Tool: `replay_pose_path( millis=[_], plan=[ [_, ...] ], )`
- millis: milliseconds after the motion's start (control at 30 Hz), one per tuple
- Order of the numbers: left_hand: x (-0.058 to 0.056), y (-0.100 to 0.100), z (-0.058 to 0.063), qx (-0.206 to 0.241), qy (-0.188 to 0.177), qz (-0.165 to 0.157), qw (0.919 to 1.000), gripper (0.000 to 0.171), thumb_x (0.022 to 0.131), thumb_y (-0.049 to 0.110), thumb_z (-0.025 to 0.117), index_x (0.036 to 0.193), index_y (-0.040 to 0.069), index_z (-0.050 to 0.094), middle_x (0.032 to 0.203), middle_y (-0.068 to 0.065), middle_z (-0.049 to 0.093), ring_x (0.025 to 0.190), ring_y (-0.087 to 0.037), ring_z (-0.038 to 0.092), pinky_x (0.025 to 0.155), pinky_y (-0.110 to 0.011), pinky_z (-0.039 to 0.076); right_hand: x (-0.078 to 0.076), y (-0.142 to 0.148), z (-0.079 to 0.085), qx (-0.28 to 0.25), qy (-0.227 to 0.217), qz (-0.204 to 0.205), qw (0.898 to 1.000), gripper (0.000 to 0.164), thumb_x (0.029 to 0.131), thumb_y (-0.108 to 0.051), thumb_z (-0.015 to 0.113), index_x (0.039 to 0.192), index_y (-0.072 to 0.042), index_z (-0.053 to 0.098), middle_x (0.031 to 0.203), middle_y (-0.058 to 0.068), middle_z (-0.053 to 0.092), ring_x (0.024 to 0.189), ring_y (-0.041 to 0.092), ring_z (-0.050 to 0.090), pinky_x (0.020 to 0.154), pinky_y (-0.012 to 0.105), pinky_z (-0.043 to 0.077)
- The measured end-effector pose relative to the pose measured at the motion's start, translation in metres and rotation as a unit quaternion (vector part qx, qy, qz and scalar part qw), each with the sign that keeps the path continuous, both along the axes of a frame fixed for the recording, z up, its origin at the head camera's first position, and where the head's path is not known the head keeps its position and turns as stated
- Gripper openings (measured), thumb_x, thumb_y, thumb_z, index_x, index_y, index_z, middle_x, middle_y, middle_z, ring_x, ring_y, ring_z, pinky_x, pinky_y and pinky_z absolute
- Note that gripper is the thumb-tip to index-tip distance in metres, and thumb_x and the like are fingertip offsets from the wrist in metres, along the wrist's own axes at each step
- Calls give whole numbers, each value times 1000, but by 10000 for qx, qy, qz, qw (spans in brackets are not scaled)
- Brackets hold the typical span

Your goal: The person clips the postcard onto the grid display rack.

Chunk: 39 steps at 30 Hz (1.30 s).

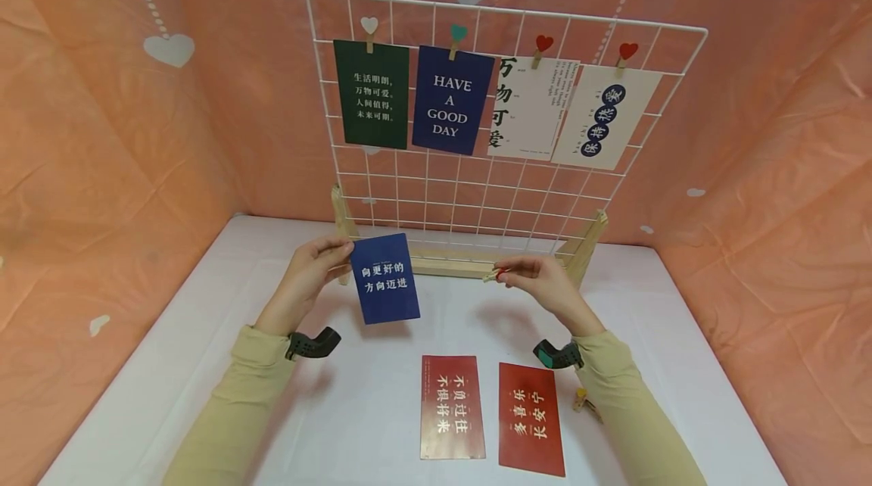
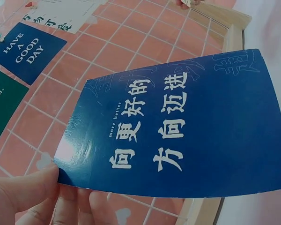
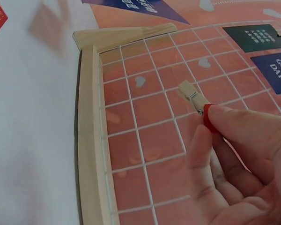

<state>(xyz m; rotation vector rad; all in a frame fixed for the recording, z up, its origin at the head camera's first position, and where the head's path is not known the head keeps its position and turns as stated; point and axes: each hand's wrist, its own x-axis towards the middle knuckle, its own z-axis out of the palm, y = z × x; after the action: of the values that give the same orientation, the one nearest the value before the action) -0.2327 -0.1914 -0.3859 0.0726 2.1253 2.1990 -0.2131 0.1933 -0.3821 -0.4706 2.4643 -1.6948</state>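
Note:
My left hand (image 1: 313, 274) pinches a blue card (image 1: 386, 278) by its left edge, holding it above the table in front of the grid. White lettering covers the card, which fills much of the left wrist view. My right hand (image 1: 541, 285) pinches a small wooden clothespin (image 3: 193, 97) by its red end, with thumb and fingertips. The clothespin's wooden tip points away from the hand. Behind both hands stands a white wire grid (image 1: 477, 183), where a green card (image 1: 372, 95), a blue "HAVE A GOOD DAY" card (image 1: 453, 101) and two white cards (image 1: 606, 119) hang from heart clothespins.
Two red cards (image 1: 453, 408) lie side by side on the white table (image 1: 327, 410). Near the right forearm is another clothespin (image 1: 581, 400), partly covered by the sleeve. Wooden feet and a wooden bar (image 1: 450, 266) support the grid. Pink cloth (image 1: 102, 168) surrounds the table.

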Motion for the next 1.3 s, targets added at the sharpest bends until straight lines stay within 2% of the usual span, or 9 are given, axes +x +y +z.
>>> replay_pose_path(
  millis=[100, 200, 300, 433, 533, 700, 933, 1100, 1300],
  plan=[
    [-2, 2, 3, -69, 27, 72, 9999, 38, 96, 16, 60, 123, -10, 52, 94, 2, 63, 85, -8, 62, 85, -25, 53, 3, -10, 14, 162, 116, 43, 9998, 24, 91, -4, 65, 113, 6, 65, 104, 18, 68, 91, 30, 65, 78, 25, 54],
    [-6, 5, 5, -134, 55, 142, 9998, 40, 96, 16, 60, 125, -10, 51, 95, 1, 62, 85, -7, 62, 86, -27, 53, 4, -19, 24, 193, 118, 118, 9997, 25, 91, -2, 63, 114, 9, 64, 108, 22, 66, 95, 34, 64, 82, 30, 55],
    [-9, 7, 7, -176, 73, 169, 9997, 42, 96, 15, 60, 126, -11, 50, 98, 0, 62, 86, -7, 61, 90, -31, 52, -4, -23, 18, 22, -73, 169, 9998, 26, 91, -2, 63, 115, 7, 64, 112, 24, 64, 100, 37, 62, 87, 40, 54],
    [-11, 10, 9, -230, 71, 183, 9995, 42, 96, 15, 60, 127, -10, 50, 104, -4, 61, 90, -7, 60, 94, -33, 50, -17, -27, 6, -171, -153, 327, 9992, 26, 91, -4, 65, 116, 4, 65, 114, 24, 63, 99, 32, 64, 89, 46, 51],
    [-14, 11, 11, -169, 88, 195, 9996, 42, 96, 16, 60, 128, -10, 50, 107, -3, 60, 92, -6, 60, 94, -32, 49, -23, -32, 4, -164, 6, 406, 9990, 26, 90, -6, 66, 115, 3, 66, 111, 21, 65, 95, 25, 65, 86, 40, 54],
    [-20, 13, 14, -81, 196, 336, 9992, 41, 94, 15, 62, 126, -9, 53, 102, 1, 63, 89, -7, 60, 90, -31, 51, -31, -44, 10, -229, 322, 476, 9981, 24, 89, -6, 68, 111, 2, 68, 105, 16, 68, 93, 30, 66, 79, 29, 56],
    [-27, 16, 23, -151, 356, 401, 9984, 38, 94, 16, 63, 123, -7, 56, 99, 0, 62, 87, -10, 60, 90, -34, 52, -39, -59, 21, -93, 443, 485, 9978, 23, 89, -7, 68, 111, -1, 69, 103, 8, 69, 92, 27, 66, 82, 42, 55],
    [-30, 16, 29, -123, 397, 436, 9982, 36, 95, 14, 62, 123, -8, 56, 97, 1, 62, 84, -10, 60, 87, -30, 53, -45, -70, 29, -128, 522, 496, 9973, 20, 89, -7, 68, 109, -3, 70, 105, 11, 68, 90, 22, 65, 81, 36, 56],
    [-36, 16, 31, -179, 425, 504, 9977, 35, 94, 17, 63, 121, -4, 58, 100, -2, 62, 86, -13, 60, 90, -35, 52, -53, -80, 39, -223, 703, 434, 9963, 20, 90, -8, 66, 109, -3, 70, 105, 10, 68, 93, 26, 65, 85, 40, 54]
  ],
)
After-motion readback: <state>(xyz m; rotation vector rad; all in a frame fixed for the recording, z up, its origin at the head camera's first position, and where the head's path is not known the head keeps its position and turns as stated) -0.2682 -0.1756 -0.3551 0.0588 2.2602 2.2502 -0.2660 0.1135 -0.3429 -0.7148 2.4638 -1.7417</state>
